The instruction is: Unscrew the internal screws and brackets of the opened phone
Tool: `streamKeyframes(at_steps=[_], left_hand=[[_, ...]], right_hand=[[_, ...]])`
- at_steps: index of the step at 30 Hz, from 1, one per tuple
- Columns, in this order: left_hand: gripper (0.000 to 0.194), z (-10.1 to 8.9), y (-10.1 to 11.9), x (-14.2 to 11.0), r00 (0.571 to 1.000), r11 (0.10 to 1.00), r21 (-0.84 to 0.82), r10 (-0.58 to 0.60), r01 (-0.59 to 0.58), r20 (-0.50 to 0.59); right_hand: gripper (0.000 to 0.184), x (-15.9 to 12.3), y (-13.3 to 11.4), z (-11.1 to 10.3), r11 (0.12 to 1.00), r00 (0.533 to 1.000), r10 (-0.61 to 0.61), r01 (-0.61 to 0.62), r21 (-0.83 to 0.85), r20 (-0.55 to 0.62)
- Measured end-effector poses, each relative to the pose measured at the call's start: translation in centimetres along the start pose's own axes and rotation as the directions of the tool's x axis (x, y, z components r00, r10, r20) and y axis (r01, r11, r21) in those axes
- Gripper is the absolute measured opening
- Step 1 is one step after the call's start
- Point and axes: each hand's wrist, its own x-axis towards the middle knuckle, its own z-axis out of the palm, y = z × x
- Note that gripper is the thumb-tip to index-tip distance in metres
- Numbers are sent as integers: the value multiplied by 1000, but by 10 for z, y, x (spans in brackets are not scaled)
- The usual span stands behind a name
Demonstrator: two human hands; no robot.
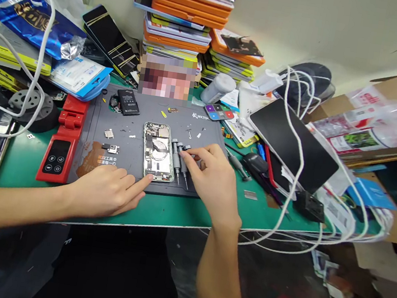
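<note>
An opened smartphone [156, 155] with bare inner parts lies on the dark grey work mat [129, 133]. My left hand [110, 188] stretches its index finger to the phone's lower edge, with the other fingers loosely bent and nothing held. Just right of the phone, precision screwdrivers [175, 158] lie side by side, tips toward me. With thumb and index finger together, my right hand [210, 173] pinches the handle end of one screwdriver [184, 161]. A black battery [128, 102] and a small metal part [112, 148] rest on the mat.
A red device with buttons [57, 155] borders the mat's left side. Stacked orange and yellow cases [189, 13] stand behind. To the right are a white bottle [218, 88], a black tablet-like panel [292, 143] and loose white cables [298, 169]. Tiny screws and scraps dot the mat.
</note>
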Motion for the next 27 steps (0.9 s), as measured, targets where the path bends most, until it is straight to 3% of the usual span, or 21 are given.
streamKeyframes(at_steps=[5, 11, 14, 19, 23, 27], left_hand=[[34, -1, 0, 0, 1000, 1000, 11, 1, -1, -2], [35, -1, 0, 1, 1000, 1000, -6, 2, -2, 3], [35, -1, 0, 1, 1000, 1000, -21, -2, 2, 2], [35, -1, 0, 1, 1000, 1000, 5, 9, -9, 3], [34, 0, 0, 1, 1000, 1000, 17, 6, -6, -4], [34, -1, -1, 2, 1000, 1000, 9, 14, -14, -9]], right_hand=[[27, -3, -10, -1, 996, 996, 77, -76, -39, 33], [30, 0, -10, -3, 977, 982, 174, -182, 115, 75], [26, 1, -7, -2, 961, 982, 162, -179, 213, 96], [20, -8, -4, 0, 912, 992, 105, -65, 405, -76], [13, -18, -5, 1, 919, 965, 44, 62, 389, -257], [8, -23, -7, 2, 922, 959, 10, 100, 375, -282]])
